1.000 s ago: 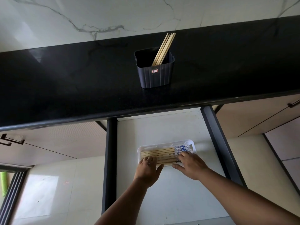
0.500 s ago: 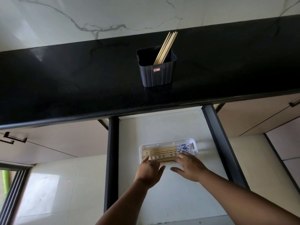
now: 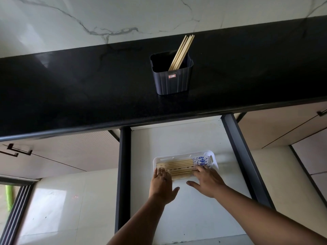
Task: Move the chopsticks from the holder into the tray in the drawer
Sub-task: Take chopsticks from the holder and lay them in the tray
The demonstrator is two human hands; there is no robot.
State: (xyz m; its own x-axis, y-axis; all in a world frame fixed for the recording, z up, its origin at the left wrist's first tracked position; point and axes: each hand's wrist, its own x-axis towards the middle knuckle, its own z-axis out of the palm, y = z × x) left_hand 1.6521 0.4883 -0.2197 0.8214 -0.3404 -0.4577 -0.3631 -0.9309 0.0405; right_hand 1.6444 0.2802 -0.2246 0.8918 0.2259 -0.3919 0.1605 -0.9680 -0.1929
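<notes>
Your hands have flattened since earlier: left hand (image 3: 161, 184) and right hand (image 3: 206, 181) lie open on chopsticks (image 3: 178, 166) in the tray (image 3: 213, 157); several remain in the holder (image 3: 172, 80) beyond them.

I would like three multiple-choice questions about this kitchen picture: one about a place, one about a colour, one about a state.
1. Where does the holder stand?
A. inside the drawer
B. on the black countertop
C. on the floor

2. What colour is the tray in the drawer?
A. white
B. red
C. black

3. What is the state of the holder?
A. empty
B. tipped over
C. upright, with chopsticks leaning in it

Answers:
1 B: the holder sits on the dark counter above the open drawer.
2 A: the tray's rim is white around the chopsticks lying in it, where the left hand and right hand rest with spread fingers.
3 C: several chopsticks stick out of its open top.
</notes>
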